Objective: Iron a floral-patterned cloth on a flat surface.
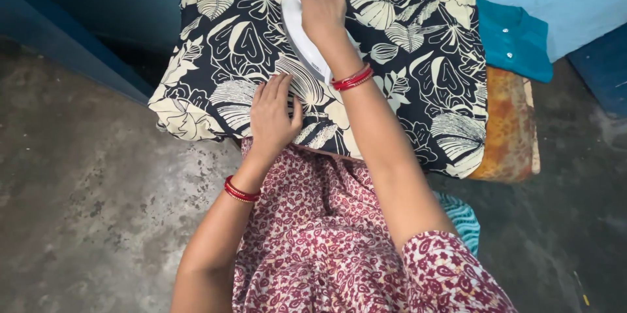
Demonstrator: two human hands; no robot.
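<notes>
From the head view, my right hand [321, 12] is closed around the handle of a white iron [302, 42], its grip wrapped tight so the iron sits under my palm. The iron lies at about 12 o'clock from my body, flat on the cloth [405, 58], nose pointing toward 11 o'clock. My left hand [273, 117] has an open grip, fingers spread and pressed flat on the cloth at about 7 o'clock from the iron, just beside its near end; it holds nothing, only pins the fabric down.

To iron well, I judge that I should keep the left palm stretching the cloth taut and well out of the iron's path, push the iron in long even strokes, and never let it rest in one spot.

The cloth is black with large cream leaf outlines, spread smooth over the counter [509, 130], whose worn orange cover shows at 3 o'clock. Its left edge droops over the side in soft folds. A folded teal garment [513, 38] lies at 2 o'clock, touching the cloth's far right edge. Grey floor [85, 189] lies all around.
</notes>
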